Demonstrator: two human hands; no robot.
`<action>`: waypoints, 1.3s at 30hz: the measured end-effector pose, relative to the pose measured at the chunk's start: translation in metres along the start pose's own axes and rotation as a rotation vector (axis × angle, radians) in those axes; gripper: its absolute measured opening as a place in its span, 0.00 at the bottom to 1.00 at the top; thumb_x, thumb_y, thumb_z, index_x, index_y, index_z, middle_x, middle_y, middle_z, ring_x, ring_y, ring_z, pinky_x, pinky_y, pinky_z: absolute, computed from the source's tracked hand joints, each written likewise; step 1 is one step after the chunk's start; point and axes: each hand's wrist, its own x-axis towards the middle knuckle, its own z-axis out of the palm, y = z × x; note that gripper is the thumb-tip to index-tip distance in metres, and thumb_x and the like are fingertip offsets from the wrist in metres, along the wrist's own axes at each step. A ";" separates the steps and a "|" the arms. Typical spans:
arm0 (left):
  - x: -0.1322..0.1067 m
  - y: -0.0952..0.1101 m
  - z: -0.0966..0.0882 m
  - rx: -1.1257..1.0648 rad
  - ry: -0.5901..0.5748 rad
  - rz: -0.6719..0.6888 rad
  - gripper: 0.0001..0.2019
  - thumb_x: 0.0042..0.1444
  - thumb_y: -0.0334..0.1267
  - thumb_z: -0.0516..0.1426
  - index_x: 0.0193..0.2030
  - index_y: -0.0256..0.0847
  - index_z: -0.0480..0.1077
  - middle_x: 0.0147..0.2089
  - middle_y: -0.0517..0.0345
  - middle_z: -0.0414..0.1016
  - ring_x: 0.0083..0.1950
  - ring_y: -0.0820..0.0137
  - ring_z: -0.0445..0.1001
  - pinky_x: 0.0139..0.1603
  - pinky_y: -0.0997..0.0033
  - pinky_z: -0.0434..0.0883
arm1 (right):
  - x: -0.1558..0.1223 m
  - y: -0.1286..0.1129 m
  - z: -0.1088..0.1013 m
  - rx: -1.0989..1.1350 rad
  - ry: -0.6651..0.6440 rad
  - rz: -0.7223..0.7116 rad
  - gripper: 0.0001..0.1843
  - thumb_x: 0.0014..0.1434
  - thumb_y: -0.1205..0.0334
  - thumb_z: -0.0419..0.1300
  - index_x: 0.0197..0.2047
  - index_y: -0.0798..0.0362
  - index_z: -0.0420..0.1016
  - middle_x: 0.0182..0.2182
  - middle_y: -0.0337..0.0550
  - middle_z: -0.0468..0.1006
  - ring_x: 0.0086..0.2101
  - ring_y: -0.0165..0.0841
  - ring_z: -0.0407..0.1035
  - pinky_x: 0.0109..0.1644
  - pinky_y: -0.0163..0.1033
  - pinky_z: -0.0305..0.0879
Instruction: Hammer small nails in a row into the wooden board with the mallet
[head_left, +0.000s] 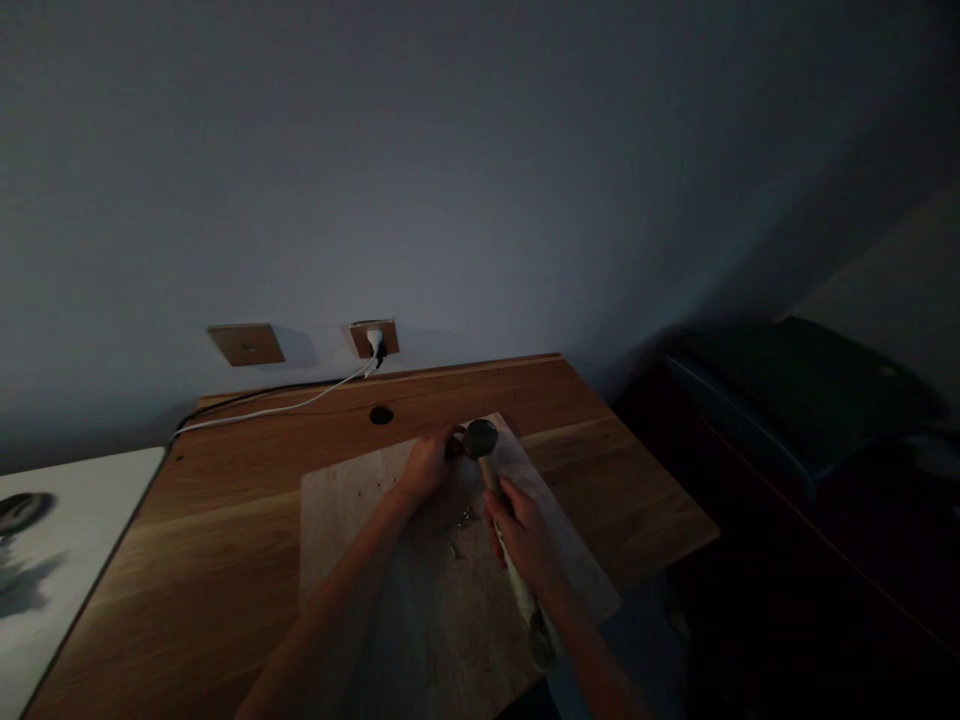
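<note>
Right forearm (581, 640) nearest, we hold one hammer (517, 578) over one board (412, 625).
From the head view, our right hand (523, 525) wraps firmly round the handle (523, 598), near the dark head (481, 438); it looks stiff and head-heavy, best held along that pale length. Our left hand (429, 465) curls at the board's far side; we cannot tell whether it pinches anything. Nearer lie one metal fastener (454, 551) and a cluster (466, 516) too dim to count.
</note>
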 end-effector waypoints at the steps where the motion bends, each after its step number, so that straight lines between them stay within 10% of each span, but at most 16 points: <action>1: 0.000 0.000 0.000 -0.004 0.000 -0.003 0.25 0.48 0.21 0.57 0.54 0.40 0.72 0.43 0.54 0.83 0.43 0.63 0.80 0.49 0.64 0.74 | 0.000 0.001 0.000 -0.001 0.001 0.003 0.17 0.63 0.44 0.55 0.35 0.50 0.65 0.21 0.27 0.65 0.13 0.22 0.56 0.12 0.27 0.52; 14: -0.012 0.016 -0.012 0.122 -0.013 0.074 0.17 0.53 0.26 0.58 0.50 0.40 0.73 0.47 0.52 0.77 0.46 0.65 0.77 0.51 0.66 0.73 | -0.021 0.008 -0.015 0.020 0.048 0.031 0.21 0.60 0.39 0.57 0.34 0.49 0.66 0.22 0.28 0.65 0.11 0.21 0.55 0.11 0.28 0.50; 21: -0.054 0.047 -0.028 0.415 -0.400 0.528 0.14 0.63 0.25 0.53 0.48 0.44 0.75 0.45 0.52 0.79 0.50 0.61 0.76 0.56 0.63 0.69 | -0.033 0.027 -0.032 -0.008 0.128 0.070 0.22 0.59 0.38 0.58 0.31 0.48 0.66 0.15 0.27 0.61 0.11 0.25 0.54 0.12 0.30 0.52; 26: -0.064 0.056 -0.024 0.520 -0.502 0.550 0.13 0.67 0.28 0.51 0.45 0.46 0.75 0.44 0.51 0.79 0.50 0.60 0.75 0.55 0.64 0.68 | -0.030 0.039 -0.031 -0.007 0.127 0.049 0.21 0.60 0.38 0.59 0.35 0.50 0.70 0.17 0.29 0.64 0.12 0.25 0.55 0.13 0.31 0.51; 39: -0.031 0.003 -0.026 0.134 0.022 0.023 0.11 0.59 0.25 0.57 0.44 0.40 0.78 0.44 0.54 0.81 0.45 0.65 0.79 0.52 0.67 0.74 | -0.031 0.039 -0.032 0.028 0.064 0.059 0.22 0.62 0.38 0.58 0.36 0.50 0.68 0.21 0.29 0.65 0.13 0.23 0.56 0.12 0.30 0.52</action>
